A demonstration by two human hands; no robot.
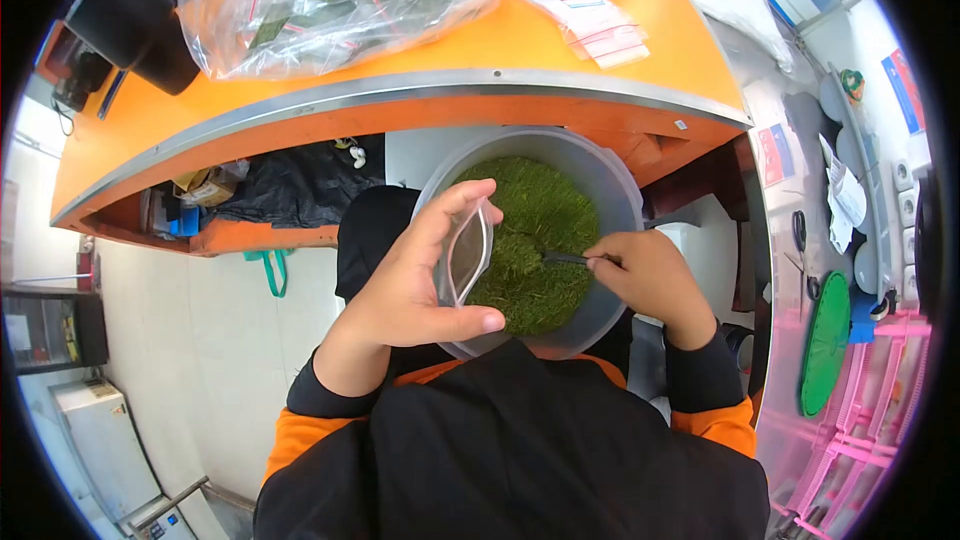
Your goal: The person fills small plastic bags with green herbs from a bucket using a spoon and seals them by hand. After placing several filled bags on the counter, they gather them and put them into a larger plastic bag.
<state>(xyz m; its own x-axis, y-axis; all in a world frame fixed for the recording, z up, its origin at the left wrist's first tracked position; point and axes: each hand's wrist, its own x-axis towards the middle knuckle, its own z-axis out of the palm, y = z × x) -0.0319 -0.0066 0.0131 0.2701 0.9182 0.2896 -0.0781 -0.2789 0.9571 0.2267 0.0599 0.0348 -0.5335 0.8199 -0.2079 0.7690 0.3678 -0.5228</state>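
Note:
A large translucent plastic tub [622, 190] stands below the table edge, filled with green chopped dried herb [530, 200]. My left hand [405, 285] is over the tub's left side, its thumb and fingers closed around a small clear zip bag [468, 258] whose mouth gapes open. My right hand [645, 275] is at the tub's right side and pinches the dark handle of a spoon [565, 258]. The spoon's tip lies in the herb, so its bowl is mostly hidden.
On the orange table [420, 60] lie a big clear bag [340, 0] of filled zip bags and a stack of zip bags [580, 5]. A black container [135, 20] stands at left. Scissors [802, 250], a green lid [825, 340] and a pink rack [860, 410] are at right.

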